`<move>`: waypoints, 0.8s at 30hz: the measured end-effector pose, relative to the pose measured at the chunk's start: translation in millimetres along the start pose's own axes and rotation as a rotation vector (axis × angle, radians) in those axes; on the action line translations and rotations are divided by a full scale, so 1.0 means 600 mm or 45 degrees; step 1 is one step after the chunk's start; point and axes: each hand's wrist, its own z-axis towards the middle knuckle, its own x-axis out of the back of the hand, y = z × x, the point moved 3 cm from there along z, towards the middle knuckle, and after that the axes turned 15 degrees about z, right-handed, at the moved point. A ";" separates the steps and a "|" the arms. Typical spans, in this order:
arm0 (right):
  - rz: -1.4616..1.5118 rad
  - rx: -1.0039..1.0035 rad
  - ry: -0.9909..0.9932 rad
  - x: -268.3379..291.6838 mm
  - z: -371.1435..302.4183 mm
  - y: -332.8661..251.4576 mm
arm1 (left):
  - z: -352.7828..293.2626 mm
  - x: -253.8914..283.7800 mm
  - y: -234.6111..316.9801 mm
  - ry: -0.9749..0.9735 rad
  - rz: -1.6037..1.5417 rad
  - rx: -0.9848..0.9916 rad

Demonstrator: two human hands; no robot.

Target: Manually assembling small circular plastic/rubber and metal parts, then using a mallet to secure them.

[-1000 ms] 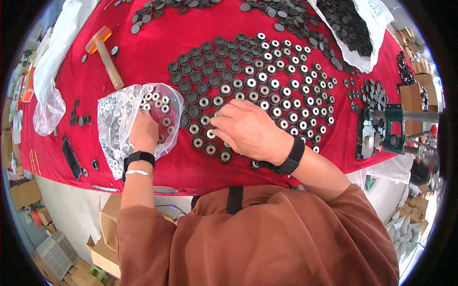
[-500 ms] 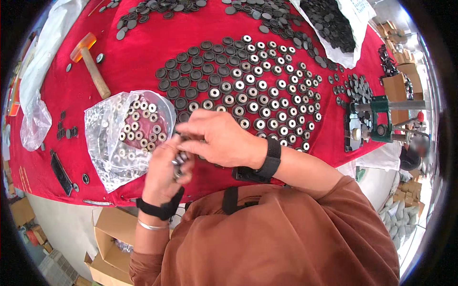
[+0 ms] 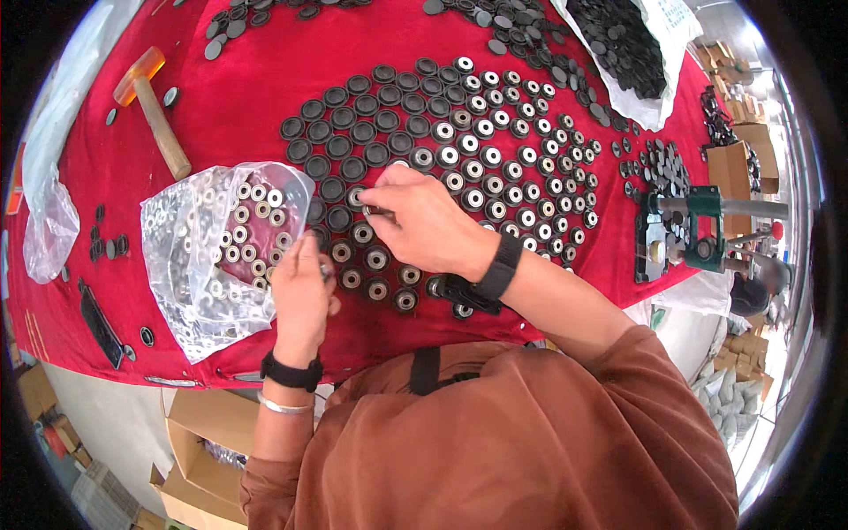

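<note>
Right hand (image 3: 422,219) arched, fingers narrow at bearing (image 3: 355,198); left hand (image 3: 300,290) curled beside bag (image 3: 168,237); grips unclear.

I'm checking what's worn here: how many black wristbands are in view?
2: one black wristband on the wrist of the left hand, another on that of the right hand. Any under the brown sleeves would be hidden.

Tabletop (image 3: 243,132): red cloth (image 3: 265,93) on it | middle: many black round cups (image 3: 342,146), lots with silver rings (image 3: 473,197) inside | left: hammer (image 3: 156,119), clear bag (image 3: 172,265) of rings, flat black thing (image 3: 100,325) | far side: loose black discs (image 3: 508,22), white bag (image 3: 675,49)
</note>
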 end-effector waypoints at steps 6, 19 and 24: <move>-0.091 0.063 -0.133 -0.065 0.027 0.028 | 0.008 0.029 -0.020 0.181 -0.003 -0.028; -0.183 0.228 -0.115 -0.092 0.029 0.043 | -0.012 0.011 -0.027 -0.391 -0.420 0.086; 0.010 0.094 -0.143 -0.072 0.022 0.005 | -0.023 0.001 -0.031 -0.459 -0.418 0.231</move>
